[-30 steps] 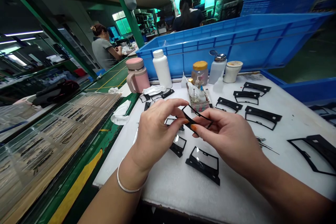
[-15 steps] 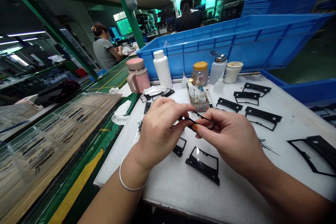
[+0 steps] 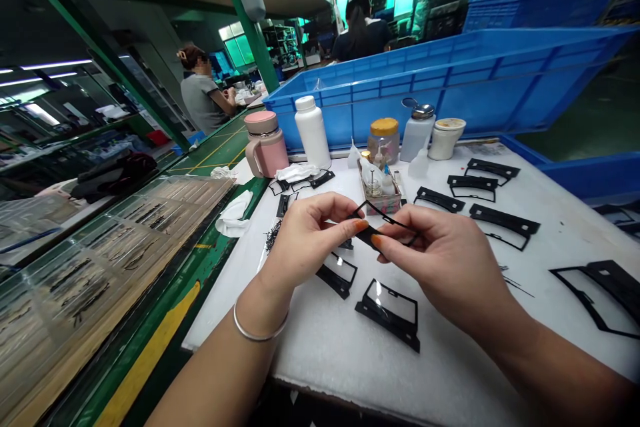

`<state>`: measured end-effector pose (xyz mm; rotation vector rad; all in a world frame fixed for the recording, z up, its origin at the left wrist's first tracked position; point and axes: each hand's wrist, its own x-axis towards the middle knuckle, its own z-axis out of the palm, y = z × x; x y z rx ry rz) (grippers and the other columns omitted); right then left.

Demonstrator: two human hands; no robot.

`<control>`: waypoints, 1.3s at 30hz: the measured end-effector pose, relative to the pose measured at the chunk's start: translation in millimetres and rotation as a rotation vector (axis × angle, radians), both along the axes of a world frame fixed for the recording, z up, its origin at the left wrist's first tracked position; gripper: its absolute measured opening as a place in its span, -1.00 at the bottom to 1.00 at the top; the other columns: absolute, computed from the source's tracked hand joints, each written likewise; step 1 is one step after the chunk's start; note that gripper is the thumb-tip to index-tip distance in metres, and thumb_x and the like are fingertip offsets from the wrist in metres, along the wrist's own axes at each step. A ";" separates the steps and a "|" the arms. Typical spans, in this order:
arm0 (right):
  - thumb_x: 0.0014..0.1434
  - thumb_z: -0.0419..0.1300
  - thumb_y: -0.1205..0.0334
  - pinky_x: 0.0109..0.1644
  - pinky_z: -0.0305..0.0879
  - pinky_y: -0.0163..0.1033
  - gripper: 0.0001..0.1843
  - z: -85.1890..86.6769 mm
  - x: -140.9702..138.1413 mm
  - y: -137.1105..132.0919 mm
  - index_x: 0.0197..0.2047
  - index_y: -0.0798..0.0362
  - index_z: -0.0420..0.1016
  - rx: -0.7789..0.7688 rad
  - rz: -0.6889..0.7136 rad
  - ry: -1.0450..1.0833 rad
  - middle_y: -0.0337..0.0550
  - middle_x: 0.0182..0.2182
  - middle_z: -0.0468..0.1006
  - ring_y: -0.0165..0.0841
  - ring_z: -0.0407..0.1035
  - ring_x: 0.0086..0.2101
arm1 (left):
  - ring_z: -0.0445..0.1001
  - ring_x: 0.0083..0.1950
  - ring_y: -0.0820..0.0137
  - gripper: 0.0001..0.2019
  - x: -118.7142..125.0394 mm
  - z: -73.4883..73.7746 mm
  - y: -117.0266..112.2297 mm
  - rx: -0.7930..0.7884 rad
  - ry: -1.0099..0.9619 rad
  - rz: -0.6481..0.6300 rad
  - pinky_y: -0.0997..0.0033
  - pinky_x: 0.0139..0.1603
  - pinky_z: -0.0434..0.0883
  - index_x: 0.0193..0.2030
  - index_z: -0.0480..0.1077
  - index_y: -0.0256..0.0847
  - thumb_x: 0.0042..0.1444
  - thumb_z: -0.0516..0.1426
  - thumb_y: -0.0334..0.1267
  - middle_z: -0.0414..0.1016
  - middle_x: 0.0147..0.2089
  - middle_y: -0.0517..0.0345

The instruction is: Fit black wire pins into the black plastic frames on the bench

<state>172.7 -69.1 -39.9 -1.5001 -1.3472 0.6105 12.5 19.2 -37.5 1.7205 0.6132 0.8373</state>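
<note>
My left hand (image 3: 310, 240), a metal bangle (image 3: 260, 332) at its wrist, and my right hand (image 3: 450, 267) meet above the white foam-topped bench (image 3: 320, 363), and between them I hold a thin black frame (image 3: 385, 219) just over the middle of it. The fingertips (image 3: 361, 225) of both hands are pinched together on the frame, the left at one side and the right at the other; a part this slim probably needs support from both sides to keep from flexing. More black frames lie flat and spaced apart on the foam, with one below my hands (image 3: 387, 315) and others toward the upper right (image 3: 504, 217), likely so they do not snag one another. A small pink box of tools (image 3: 383, 205), a pink mug (image 3: 263, 145), a white bottle (image 3: 313, 132), a yellow-lidded jar (image 3: 384, 140) and a pump dispenser bottle (image 3: 417, 138) sit along the far edge, apparently keeping the foam free, with a blue plastic crate (image 3: 450, 73) behind them. A clear tray of black strips (image 3: 100, 260) lies at the lower left, and a co-worker (image 3: 200, 93) sits at the upper left.
</note>
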 end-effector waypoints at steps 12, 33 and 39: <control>0.03 0.27 0.33 -0.43 0.31 -0.35 -0.93 -2.9 4.1 7.5 -0.33 0.09 0.55 -0.057 0.119 0.218 -0.23 -0.48 0.56 -0.37 0.45 -0.45 | 0.41 -0.34 0.49 -0.85 -3.3 0.7 3.9 -0.030 -0.010 -0.009 0.56 -0.31 0.38 -0.29 0.43 -0.31 0.11 0.28 -0.27 0.47 -0.33 0.12; 0.07 0.31 0.26 -0.39 0.39 -0.32 -0.90 -2.4 3.5 6.4 -0.31 0.09 0.57 -0.042 0.080 0.244 -0.20 -0.47 0.57 -0.35 0.49 -0.46 | 0.39 -0.40 0.50 -0.82 -0.5 1.6 1.4 -0.066 -0.027 0.034 0.56 -0.39 0.37 -0.31 0.42 -0.34 0.05 0.29 -0.27 0.46 -0.36 0.11; 0.08 0.31 0.26 -0.41 0.41 -0.33 -0.91 -1.5 3.5 6.3 -0.32 0.09 0.56 -0.027 0.064 0.248 -0.19 -0.50 0.57 -0.35 0.48 -0.49 | 0.39 -0.41 0.50 -0.81 0.6 2.1 1.3 -0.093 -0.018 0.028 0.57 -0.40 0.36 -0.31 0.42 -0.33 0.05 0.29 -0.26 0.44 -0.37 0.13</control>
